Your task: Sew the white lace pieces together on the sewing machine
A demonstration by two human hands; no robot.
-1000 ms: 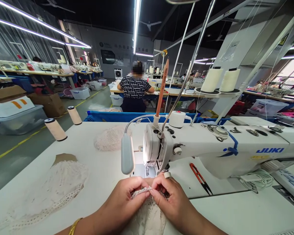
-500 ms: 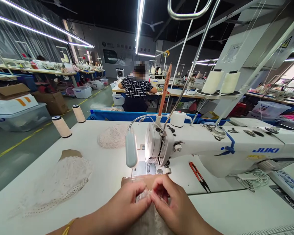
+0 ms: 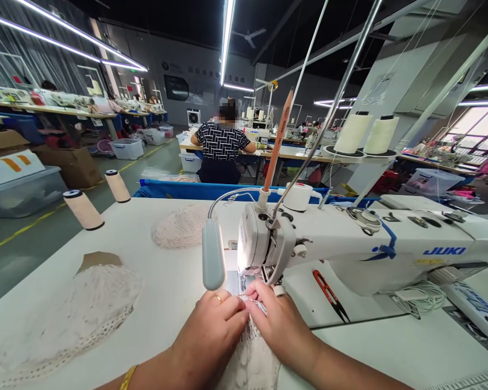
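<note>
Lace piece: cream openwork fabric, its upper edge between the hands just in front of the needle area, the rest hanging down toward the wearer.
Left hand: fingers curled in and thumb pressed close, gripping the lace edge with next to no gap; a ring is on one finger and a gold bracelet on the wrist.
Right hand: thumb and forefinger drawn narrow, pinching the same edge, fingertips close against the left ones.
Sewing machine: white JUKI, its head directly beyond the hands, a pencil upright but leaning on top.
Lamp: grey, on a bent neck, left of the machine head.
Thread snips: red-handled, lying right of the right hand, apart from it.
Worktop: white, under all of these.
Other lace: one pile at left with a brown piece showing at its top, another farther back.
Thread cones: two peach ones near the far left edge.
Co-worker: a person in a black-and-white patterned top, seated ahead at another bench.
</note>
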